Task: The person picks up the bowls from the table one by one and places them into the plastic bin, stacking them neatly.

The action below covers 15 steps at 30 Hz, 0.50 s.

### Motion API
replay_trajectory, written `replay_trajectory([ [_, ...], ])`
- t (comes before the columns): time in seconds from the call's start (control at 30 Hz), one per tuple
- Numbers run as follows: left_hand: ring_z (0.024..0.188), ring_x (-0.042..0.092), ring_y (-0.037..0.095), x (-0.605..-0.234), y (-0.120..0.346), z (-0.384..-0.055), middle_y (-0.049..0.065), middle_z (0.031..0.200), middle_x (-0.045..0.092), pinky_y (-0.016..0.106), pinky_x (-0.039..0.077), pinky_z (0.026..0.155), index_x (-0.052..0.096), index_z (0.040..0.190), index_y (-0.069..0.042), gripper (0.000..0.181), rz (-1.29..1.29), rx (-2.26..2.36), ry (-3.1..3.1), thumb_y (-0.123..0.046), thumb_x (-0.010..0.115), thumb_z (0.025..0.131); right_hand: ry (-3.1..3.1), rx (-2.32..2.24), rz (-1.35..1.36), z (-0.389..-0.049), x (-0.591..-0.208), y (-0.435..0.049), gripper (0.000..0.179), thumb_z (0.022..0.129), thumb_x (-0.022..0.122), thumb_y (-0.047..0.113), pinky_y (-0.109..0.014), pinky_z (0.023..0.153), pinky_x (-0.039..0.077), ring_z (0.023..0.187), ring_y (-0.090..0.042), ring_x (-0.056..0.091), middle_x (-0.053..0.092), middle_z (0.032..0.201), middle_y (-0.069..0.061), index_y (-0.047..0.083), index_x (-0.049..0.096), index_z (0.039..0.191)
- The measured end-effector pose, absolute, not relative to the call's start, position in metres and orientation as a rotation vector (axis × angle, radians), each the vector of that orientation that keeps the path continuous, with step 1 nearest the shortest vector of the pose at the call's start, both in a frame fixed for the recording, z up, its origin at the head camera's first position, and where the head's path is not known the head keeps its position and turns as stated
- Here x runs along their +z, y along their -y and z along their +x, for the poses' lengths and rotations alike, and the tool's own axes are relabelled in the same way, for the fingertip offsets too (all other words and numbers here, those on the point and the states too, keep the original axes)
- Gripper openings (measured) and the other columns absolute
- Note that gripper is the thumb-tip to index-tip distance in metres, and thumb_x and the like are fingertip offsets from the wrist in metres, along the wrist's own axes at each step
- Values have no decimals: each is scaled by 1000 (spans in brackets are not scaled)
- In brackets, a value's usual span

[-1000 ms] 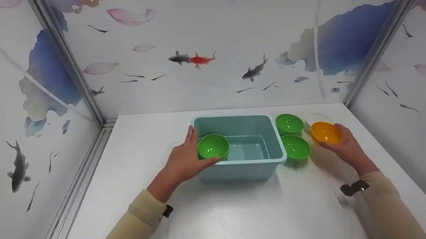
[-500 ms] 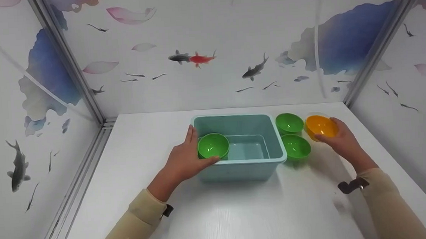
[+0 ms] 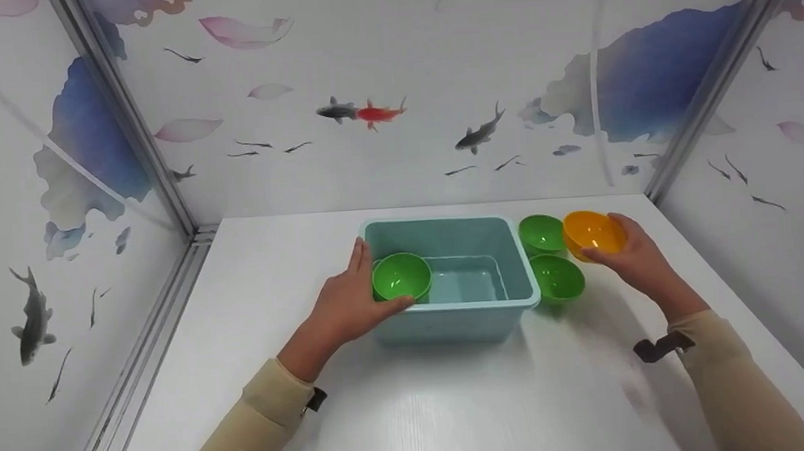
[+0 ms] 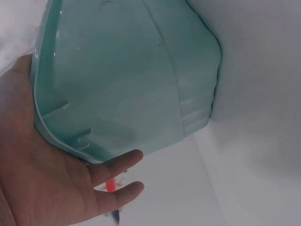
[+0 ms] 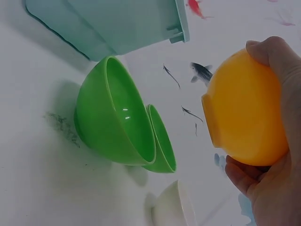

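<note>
The orange bowl [image 3: 595,230] is up off the counter [image 3: 415,408], to the right of the tub [image 3: 455,326], past the far green bowl [image 3: 541,233]. Our right hand [image 3: 636,255] is clamped on it, with the thumb on one side and fingers on the other. Our left hand [image 3: 351,305] rests on the tub's left front corner, its fingers laid out along the outside and its thumb on the front edge.

We think the orange bowl is light and stiff, maybe plastic, and not easy to break. It looks smooth and shiny, so it could slip. The best place to hold it seems to be the round outer sides, up near the edge. The tub looks light too, so it might slide if we bump it.

The near green bowl [image 3: 556,278] is just right of the tub. One more green bowl [image 3: 401,277] is inside the tub's left end, and we cannot tell if others sit under it. A white bowl [image 5: 171,207] is right of the tub too, but only the right wrist view shows it, and part is cut off. The right palm hides some of the orange bowl there.
</note>
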<state>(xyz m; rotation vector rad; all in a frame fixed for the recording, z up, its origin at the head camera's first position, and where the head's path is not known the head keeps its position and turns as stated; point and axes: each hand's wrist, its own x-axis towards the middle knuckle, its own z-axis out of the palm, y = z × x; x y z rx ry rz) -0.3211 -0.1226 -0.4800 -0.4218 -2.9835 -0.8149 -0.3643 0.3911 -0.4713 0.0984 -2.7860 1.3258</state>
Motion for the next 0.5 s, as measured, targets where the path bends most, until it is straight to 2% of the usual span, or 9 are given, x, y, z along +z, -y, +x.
replay_trajectory([
  [0.27,138,62,43,-481,123,-321,12,186,6,56,51,113,8,177,-3,131,-435,-823,2975,-81,70,91,2795,1313,145,-362,-461,-378,105,104,79,42,-53,116,45,138,-48,48,34,168,-32,-2,15,174],
  [0.5,137,62,43,-482,123,-322,12,186,7,57,51,113,8,177,-4,131,-431,-820,2973,-81,69,91,2804,1314,202,-361,-454,-365,104,103,79,44,-53,117,44,137,-46,49,37,166,-31,-1,17,174],
])
